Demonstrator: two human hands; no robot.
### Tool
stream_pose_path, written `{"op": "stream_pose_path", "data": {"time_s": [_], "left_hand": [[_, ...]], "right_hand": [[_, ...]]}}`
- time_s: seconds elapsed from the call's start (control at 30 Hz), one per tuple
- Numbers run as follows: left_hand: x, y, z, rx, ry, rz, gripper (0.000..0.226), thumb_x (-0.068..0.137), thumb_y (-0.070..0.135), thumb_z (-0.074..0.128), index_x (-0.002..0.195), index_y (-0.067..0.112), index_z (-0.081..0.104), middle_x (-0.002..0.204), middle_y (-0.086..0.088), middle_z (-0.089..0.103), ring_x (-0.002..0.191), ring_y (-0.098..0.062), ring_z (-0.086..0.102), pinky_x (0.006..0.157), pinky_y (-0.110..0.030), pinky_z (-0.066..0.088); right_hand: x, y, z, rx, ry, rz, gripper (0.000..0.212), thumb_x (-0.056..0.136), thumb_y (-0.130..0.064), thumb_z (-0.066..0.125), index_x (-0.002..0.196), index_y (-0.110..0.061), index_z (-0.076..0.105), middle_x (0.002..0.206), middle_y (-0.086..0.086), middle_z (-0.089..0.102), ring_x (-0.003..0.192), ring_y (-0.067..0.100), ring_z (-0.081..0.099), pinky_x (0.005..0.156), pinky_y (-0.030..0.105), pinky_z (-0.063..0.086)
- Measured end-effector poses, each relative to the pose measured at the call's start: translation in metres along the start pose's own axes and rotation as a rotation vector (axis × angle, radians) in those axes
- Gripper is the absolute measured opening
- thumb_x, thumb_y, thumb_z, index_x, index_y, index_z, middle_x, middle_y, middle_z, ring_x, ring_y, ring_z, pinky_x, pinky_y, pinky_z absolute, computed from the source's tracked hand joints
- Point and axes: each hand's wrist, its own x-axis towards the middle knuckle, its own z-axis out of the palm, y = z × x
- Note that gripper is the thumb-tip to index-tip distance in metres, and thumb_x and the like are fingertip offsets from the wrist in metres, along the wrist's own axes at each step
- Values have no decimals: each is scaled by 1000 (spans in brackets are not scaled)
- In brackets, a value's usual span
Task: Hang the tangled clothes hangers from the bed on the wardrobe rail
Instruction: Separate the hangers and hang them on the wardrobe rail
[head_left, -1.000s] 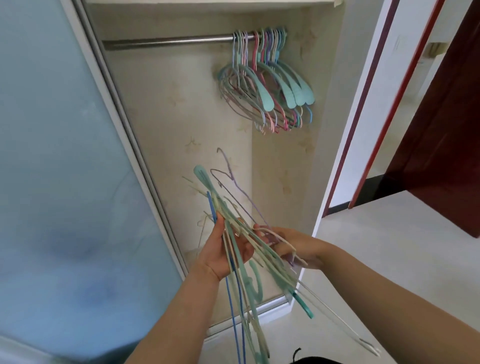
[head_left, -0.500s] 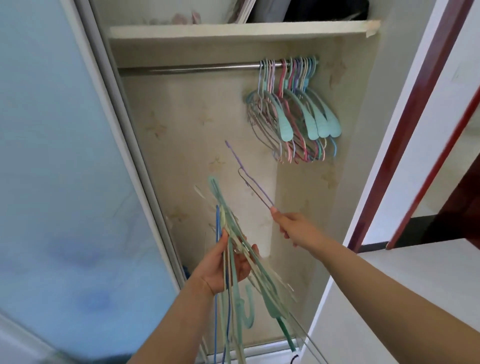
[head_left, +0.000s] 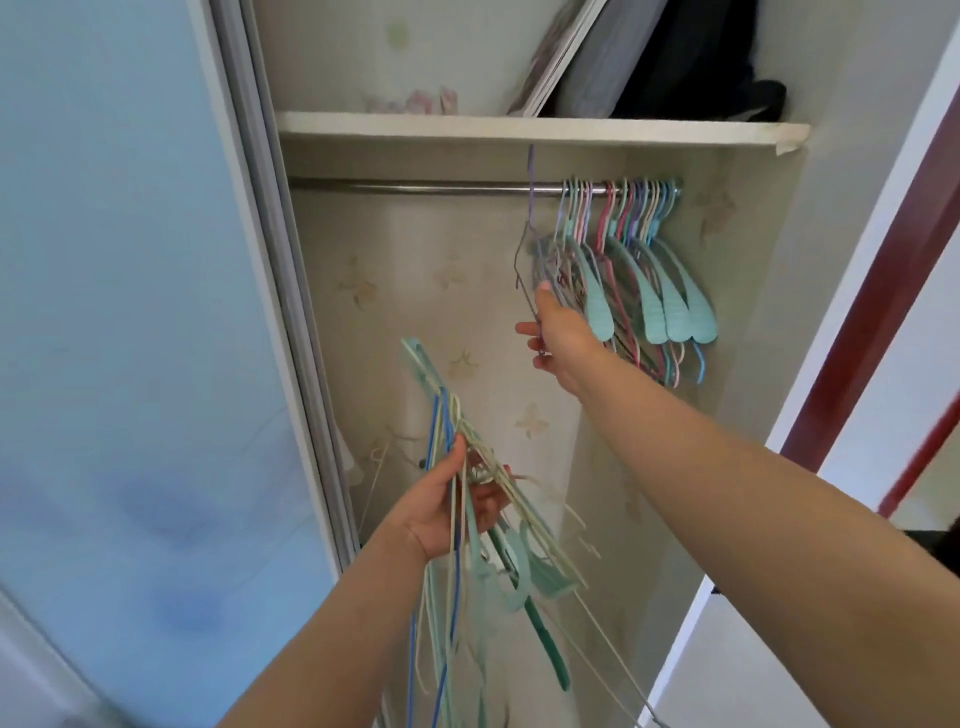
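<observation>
Wardrobe (head_left: 467, 291) interior from the head cam: right hand (head_left: 558, 332) pinches a thin purple wire hanger (head_left: 524, 249), its hook raised at the rail (head_left: 415, 187), just left of the hung hangers (head_left: 634, 270). Left hand (head_left: 441, 509) grips the tangled bundle (head_left: 488, 525) low down. I'd lift the hook clear over the rail, then drop it. Shelf (head_left: 519, 127) edge sits close above, so headroom looks tight; the rail's left stretch is bare.
</observation>
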Motion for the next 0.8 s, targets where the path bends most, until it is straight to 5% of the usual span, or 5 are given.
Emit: {"op": "stream_pose_path", "data": {"time_s": [0.2, 0.33, 0.5, 0.7, 0.8], "left_hand": [[0, 23, 4, 33, 22, 8, 32, 73, 38, 67, 88, 10, 64, 85, -16, 68, 73, -31, 68, 53, -26, 54], [6, 32, -3, 82, 21, 18, 23, 70, 33, 71, 74, 11, 74, 84, -16, 70, 87, -31, 64, 54, -26, 53], [13, 30, -12, 196, 7, -25, 20, 66, 32, 76, 71, 13, 75, 87, -17, 67, 79, -27, 64, 55, -26, 53], [14, 16, -15, 291, -58, -117, 25, 68, 33, 74, 84, 14, 75, 84, -16, 68, 67, -23, 66, 56, -24, 51], [17, 15, -27, 219, -119, -143, 38, 72, 37, 70, 104, 16, 68, 90, -16, 68, 74, -24, 67, 57, -24, 52]], "right_hand": [[38, -19, 10, 65, 38, 163, 35, 97, -54, 36, 90, -21, 46, 97, 8, 66, 48, 11, 37, 48, 23, 35], [47, 4, 6, 122, 151, 215, 38, 96, -51, 40, 115, -18, 47, 82, 4, 57, 57, 12, 41, 59, 27, 42], [32, 43, -7, 251, 81, 323, 72, 91, -48, 56, 149, -18, 24, 149, 12, 32, 130, 31, 41, 104, 47, 40], [-27, 113, -18, -131, -266, 455, 80, 87, -70, 37, 137, -9, 43, 116, 7, 60, 106, 26, 57, 98, 43, 41], [-56, 144, -29, -297, -262, 433, 89, 77, -79, 31, 136, -16, 47, 136, 7, 53, 125, 26, 48, 108, 45, 33]]}}
